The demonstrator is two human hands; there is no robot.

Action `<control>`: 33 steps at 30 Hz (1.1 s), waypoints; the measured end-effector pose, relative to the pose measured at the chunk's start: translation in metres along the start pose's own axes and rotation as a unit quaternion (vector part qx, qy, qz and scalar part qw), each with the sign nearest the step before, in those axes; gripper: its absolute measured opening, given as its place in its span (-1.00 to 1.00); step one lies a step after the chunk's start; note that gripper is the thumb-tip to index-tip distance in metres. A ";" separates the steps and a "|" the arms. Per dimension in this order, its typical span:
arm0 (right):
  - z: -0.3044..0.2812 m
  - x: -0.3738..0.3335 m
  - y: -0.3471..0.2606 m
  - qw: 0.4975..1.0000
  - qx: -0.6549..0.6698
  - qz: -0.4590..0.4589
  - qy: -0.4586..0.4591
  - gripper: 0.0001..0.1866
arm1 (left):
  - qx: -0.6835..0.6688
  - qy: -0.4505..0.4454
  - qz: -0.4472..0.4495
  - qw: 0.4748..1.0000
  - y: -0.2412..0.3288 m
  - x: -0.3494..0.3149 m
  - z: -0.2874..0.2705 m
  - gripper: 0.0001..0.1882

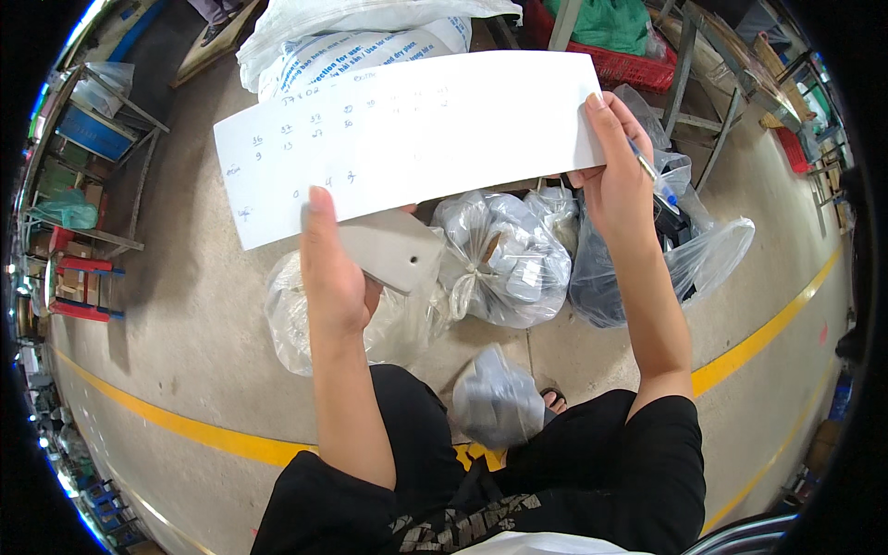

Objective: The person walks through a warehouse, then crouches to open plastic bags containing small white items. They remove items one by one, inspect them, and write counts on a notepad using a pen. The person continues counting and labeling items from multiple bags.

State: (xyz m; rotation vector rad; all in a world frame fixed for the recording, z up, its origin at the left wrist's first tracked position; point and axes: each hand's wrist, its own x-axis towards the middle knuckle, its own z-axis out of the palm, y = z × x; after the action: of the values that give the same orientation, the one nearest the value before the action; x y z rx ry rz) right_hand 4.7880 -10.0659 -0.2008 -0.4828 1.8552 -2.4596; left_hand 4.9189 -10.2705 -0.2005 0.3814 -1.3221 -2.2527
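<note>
Head view: white sheet [490,129] in hands [335,282] [618,185]

A: Left hand [335,282]?
B: Closed in a grip. Left thumb [320,220] straight, pointing up on the near side. Left fingers [373,294] behind, mostly hidden, a bit showing right of the palm.
A: Arm?
B: Left wrist [335,326] directly below the hand, looks roughly straight. Left forearm [356,398] drops from it toward the body, slightly rightward.
A: Right hand [618,185]?
B: Gripping too. Well apart from the left, to its right and farther forward. Right thumb [606,128] angled up and leftward; right fingers [633,113] bent, partly visible right of it.
A: Arm?
B: Right forearm [653,301] slants down and outward from the hand.
</note>
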 end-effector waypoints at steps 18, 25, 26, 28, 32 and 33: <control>0.038 -0.063 -0.051 0.942 -0.158 -0.276 -0.112 -0.66 | 0.063 -0.195 -0.020 0.979 -0.020 -0.034 0.031 -0.76; 0.044 -0.067 -0.037 0.954 -0.133 -0.229 -0.141 -0.53 | 0.025 -0.148 -0.099 0.984 -0.026 -0.046 0.020 -0.67; 0.045 -0.069 -0.037 0.951 -0.155 -0.233 -0.132 -0.53 | 0.003 -0.149 -0.116 0.982 -0.027 -0.047 0.020 -0.65; 0.048 -0.071 -0.038 0.943 -0.190 -0.244 -0.120 -0.53 | -0.015 -0.149 -0.134 0.979 -0.029 -0.049 0.017 -0.59; 0.049 -0.071 -0.039 0.924 -0.225 -0.287 -0.118 -0.56 | -0.003 -0.147 -0.115 0.982 -0.031 -0.051 0.023 -0.49; 0.049 -0.071 -0.038 0.921 -0.229 -0.294 -0.116 -0.57 | 0.001 -0.143 -0.103 0.984 -0.030 -0.051 0.025 -0.49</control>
State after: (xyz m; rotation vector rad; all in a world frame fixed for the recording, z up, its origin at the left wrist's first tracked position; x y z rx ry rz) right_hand 4.8746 -10.0866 -0.1689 -1.4747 2.4419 -2.0598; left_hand 4.9417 -10.2121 -0.2150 0.2073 -1.4868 -2.5547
